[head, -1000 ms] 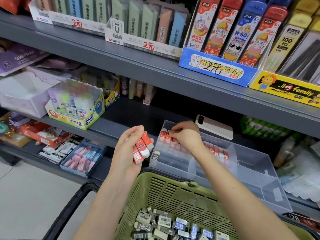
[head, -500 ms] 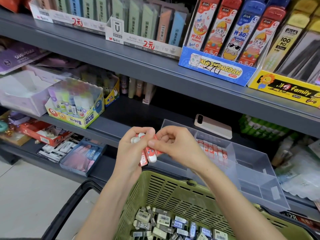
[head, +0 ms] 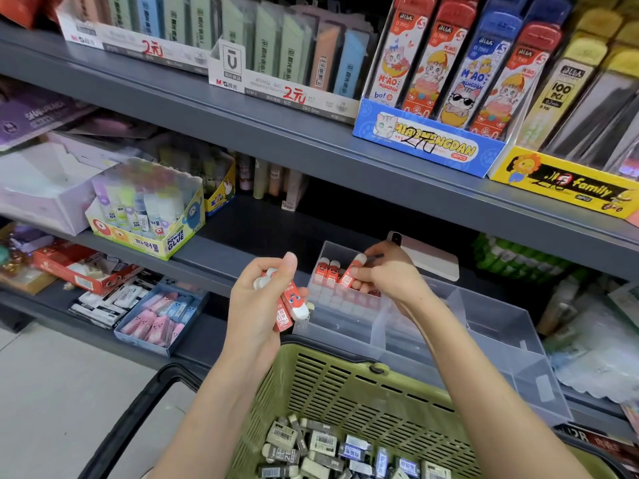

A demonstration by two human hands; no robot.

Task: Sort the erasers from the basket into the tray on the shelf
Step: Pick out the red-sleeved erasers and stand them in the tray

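My left hand (head: 257,299) grips a small bunch of red-and-white erasers (head: 288,304) just left of the clear plastic tray (head: 484,326) on the shelf. My right hand (head: 387,271) pinches one red-and-white eraser (head: 352,271) over the tray's far left compartment, beside a row of red erasers (head: 328,269) standing there. Below my arms is the green basket (head: 345,382). Several grey, white and blue erasers (head: 328,451) lie on its bottom.
A white phone (head: 425,254) lies on the shelf behind the tray. A glue-stick box (head: 148,216) stands to the left. A blue box of pink erasers (head: 162,316) sits on the lower shelf. The upper shelf edge (head: 311,143) overhangs the tray.
My right hand took one eraser from the bunch in my left hand and carried it right, over the tray's far left compartment. The left hand stayed in place.
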